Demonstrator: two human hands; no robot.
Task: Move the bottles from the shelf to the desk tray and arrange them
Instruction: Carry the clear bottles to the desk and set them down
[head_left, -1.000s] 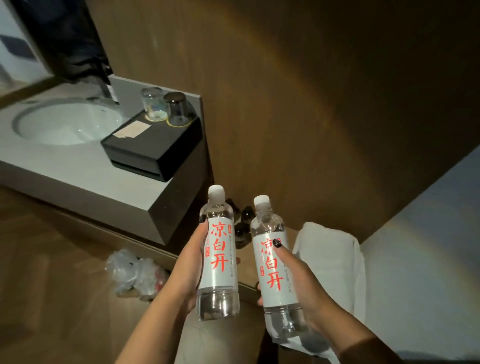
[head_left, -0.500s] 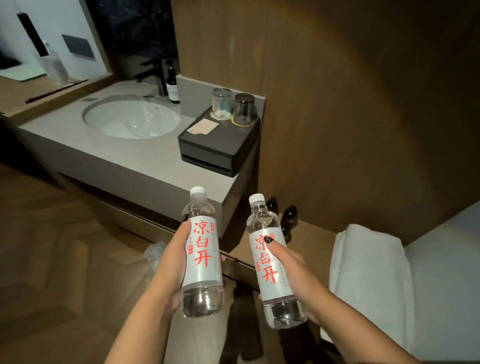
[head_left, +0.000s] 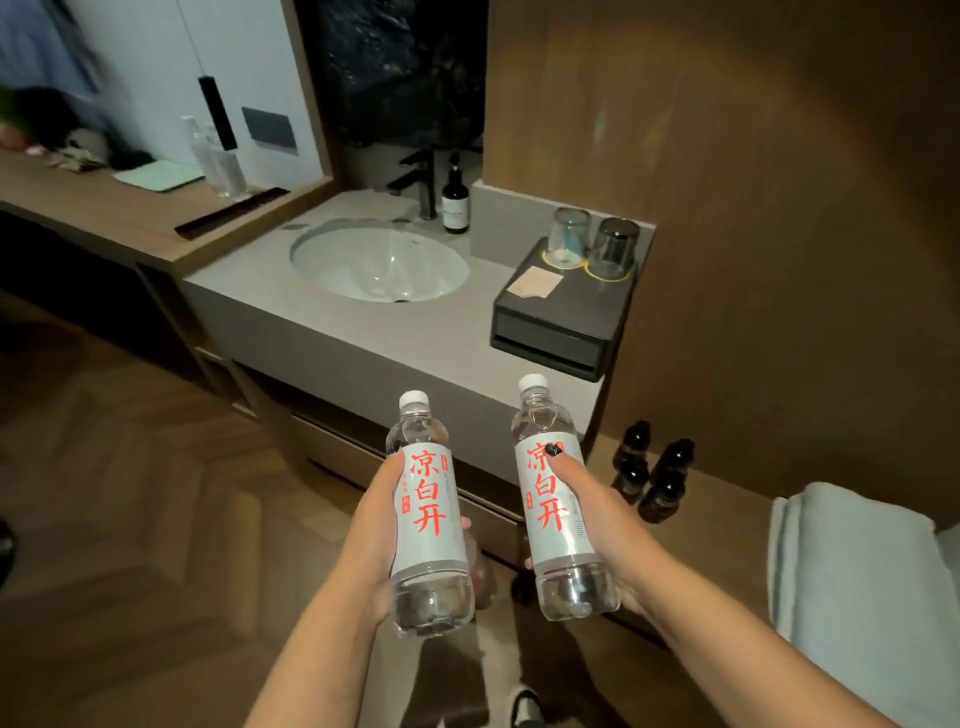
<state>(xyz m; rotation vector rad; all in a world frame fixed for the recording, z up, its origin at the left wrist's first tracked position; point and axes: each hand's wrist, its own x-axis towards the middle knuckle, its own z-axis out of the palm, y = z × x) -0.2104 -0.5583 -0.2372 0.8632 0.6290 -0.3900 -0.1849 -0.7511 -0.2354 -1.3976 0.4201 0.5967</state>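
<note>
My left hand (head_left: 376, 525) grips a clear water bottle (head_left: 428, 519) with a white cap and a white label bearing red characters. My right hand (head_left: 597, 525) grips a second, identical water bottle (head_left: 558, 499), thumb across the label. Both bottles are held upright in front of me above the wood floor. Several small dark bottles (head_left: 657, 475) stand on the low wooden shelf (head_left: 727, 545) at the right. A wooden desk (head_left: 130, 213) runs along the far left, with a pale green tray (head_left: 158, 174) and two clear bottles (head_left: 218, 156) on it.
A grey vanity (head_left: 363, 332) with a white sink (head_left: 379, 260), black tap (head_left: 423, 182) and dark pump bottle (head_left: 455, 200) lies ahead. A black box (head_left: 561, 312) carries two upturned glasses (head_left: 592, 241). A folded white towel (head_left: 852, 582) lies at the right. Wood panelling (head_left: 779, 208) stands behind.
The view has swung left: sink and desk have come into sight, the towel has slid to the right edge. Both hands keep their bottles held upright.
</note>
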